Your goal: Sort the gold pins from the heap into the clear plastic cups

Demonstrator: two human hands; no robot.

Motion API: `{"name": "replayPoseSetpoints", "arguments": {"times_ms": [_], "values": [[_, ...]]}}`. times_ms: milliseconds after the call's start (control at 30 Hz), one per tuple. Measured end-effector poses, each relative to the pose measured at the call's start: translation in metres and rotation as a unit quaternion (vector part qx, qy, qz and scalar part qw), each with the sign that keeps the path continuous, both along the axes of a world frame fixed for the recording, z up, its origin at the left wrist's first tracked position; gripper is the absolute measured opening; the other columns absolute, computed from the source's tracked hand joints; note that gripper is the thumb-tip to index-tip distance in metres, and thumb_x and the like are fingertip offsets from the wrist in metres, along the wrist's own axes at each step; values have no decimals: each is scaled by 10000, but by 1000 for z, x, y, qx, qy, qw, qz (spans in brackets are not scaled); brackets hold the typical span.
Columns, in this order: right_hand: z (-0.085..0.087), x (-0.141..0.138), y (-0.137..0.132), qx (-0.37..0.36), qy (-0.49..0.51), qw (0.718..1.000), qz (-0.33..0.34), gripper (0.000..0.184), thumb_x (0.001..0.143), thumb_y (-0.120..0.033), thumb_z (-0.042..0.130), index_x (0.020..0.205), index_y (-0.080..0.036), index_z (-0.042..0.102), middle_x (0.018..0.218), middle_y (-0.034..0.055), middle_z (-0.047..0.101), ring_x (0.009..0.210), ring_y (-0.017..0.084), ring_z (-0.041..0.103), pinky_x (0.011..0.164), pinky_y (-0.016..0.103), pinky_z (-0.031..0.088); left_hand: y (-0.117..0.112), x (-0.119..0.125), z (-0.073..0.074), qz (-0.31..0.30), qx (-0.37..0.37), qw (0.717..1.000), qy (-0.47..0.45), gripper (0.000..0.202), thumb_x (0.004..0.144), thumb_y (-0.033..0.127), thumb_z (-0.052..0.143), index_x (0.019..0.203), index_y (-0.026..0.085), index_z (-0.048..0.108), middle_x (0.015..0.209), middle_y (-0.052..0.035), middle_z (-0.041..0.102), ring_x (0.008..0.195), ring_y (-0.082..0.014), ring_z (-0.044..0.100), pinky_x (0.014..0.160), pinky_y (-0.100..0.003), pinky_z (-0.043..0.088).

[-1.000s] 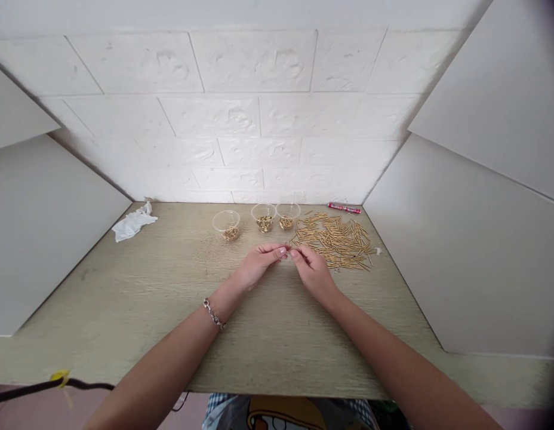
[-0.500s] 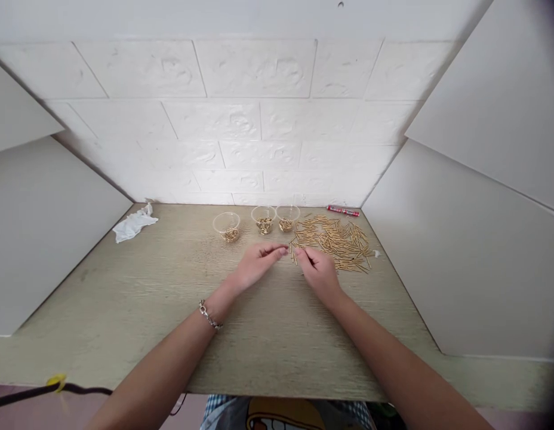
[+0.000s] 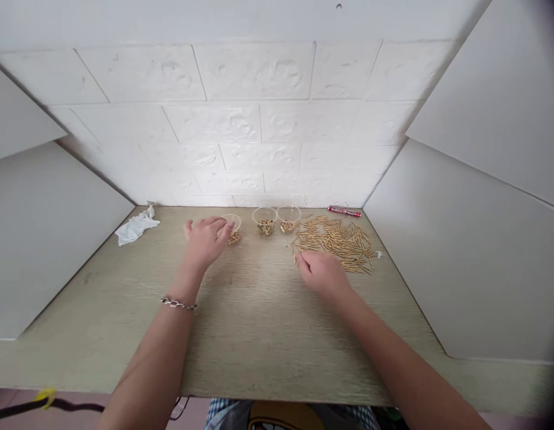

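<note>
The leftmost cup (image 3: 234, 236) lies right beneath the left hand (image 3: 205, 242)'s grip.

Holds left hand (image 3: 208, 239) spread over leftmost cup (image 3: 235, 233); rests right hand (image 3: 322, 275) on worktop (image 3: 259, 322) beside gold pins (image 3: 335, 242).

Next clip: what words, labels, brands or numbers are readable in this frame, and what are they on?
No text can be read in this view.
On the red wrapper at the back of the table: light marks, too small and blurred to read.
On the three clear cups: no labels visible.
On the printed cloth at the bottom edge: a cartoon picture, no letters legible.
</note>
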State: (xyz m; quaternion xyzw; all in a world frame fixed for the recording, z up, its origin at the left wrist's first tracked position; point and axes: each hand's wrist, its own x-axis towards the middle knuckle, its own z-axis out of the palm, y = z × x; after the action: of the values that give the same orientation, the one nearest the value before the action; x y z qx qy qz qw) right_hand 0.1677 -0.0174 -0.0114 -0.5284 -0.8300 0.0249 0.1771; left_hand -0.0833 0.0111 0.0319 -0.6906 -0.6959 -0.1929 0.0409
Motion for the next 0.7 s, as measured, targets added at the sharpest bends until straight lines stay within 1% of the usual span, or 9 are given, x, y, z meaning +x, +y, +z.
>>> {"name": "replayPoseSetpoints", "arguments": {"times_ms": [67,167,267,333,367,433,500,567,700], "values": [[0,2,-1,-10,-20,1000,1,360,855,-286,362,568,-190,558,570,49,589,504,151,465,513,284,208,0,2,-3,-12,-21,1000,11,389,836,466,338,864,242,656,1112,-54,606,1071,-256,475,973,-489,142],[-3,2,-2,-17,-50,998,17,351,859,-276,360,594,-189,573,603,61,616,520,156,490,517,285,223,2,2,-8,-10,-32,999,17,375,812,488,376,848,251,664,1236,-51,520,1190,-288,374,983,-517,126],[-6,-2,-3,-14,-63,998,15,351,864,-285,355,617,-184,584,615,70,624,530,158,501,524,286,233,4,1,-12,-12,-49,999,15,375,799,502,388,849,254,665,1250,-53,505,1228,-304,327,984,-539,122],[-6,-4,-5,-20,-67,997,24,339,859,-266,363,620,-176,585,614,78,621,529,163,500,527,288,231,5,0,-13,-19,-63,998,20,377,797,503,386,831,250,664,1176,-57,560,1169,-295,402,982,-546,128],[-5,-4,-4,-21,-62,998,25,337,860,-263,360,622,-173,582,614,78,617,532,166,500,530,289,228,5,0,-13,-25,-74,997,23,381,797,500,382,823,244,663,1121,-60,591,1114,-282,456,978,-535,158],[-1,-1,-2,-10,-36,999,9,345,870,-279,344,628,-173,566,615,70,604,549,167,498,542,288,227,6,-1,-12,-43,-100,994,28,395,798,495,373,827,227,662,1019,-69,632,980,-251,542,934,-465,280],[3,7,3,14,-9,1000,-25,344,877,-298,331,631,-176,538,619,58,583,574,165,490,560,288,234,6,-3,-10,-54,-122,990,37,415,792,499,370,856,214,665,960,-83,650,888,-238,578,822,-367,383],[4,19,12,35,6,997,-68,320,875,-294,326,643,-176,512,636,55,566,601,167,480,582,290,245,5,-3,-8,-52,-140,988,51,431,782,513,371,876,218,671,920,-87,663,840,-240,590,719,-310,408],[-2,44,32,37,32,989,-140,230,846,-272,347,708,-174,504,716,64,572,676,189,487,644,316,278,3,-1,-4,-48,-164,983,68,438,780,522,364,823,227,685,826,-77,679,765,-233,597,640,-288,391]]}}
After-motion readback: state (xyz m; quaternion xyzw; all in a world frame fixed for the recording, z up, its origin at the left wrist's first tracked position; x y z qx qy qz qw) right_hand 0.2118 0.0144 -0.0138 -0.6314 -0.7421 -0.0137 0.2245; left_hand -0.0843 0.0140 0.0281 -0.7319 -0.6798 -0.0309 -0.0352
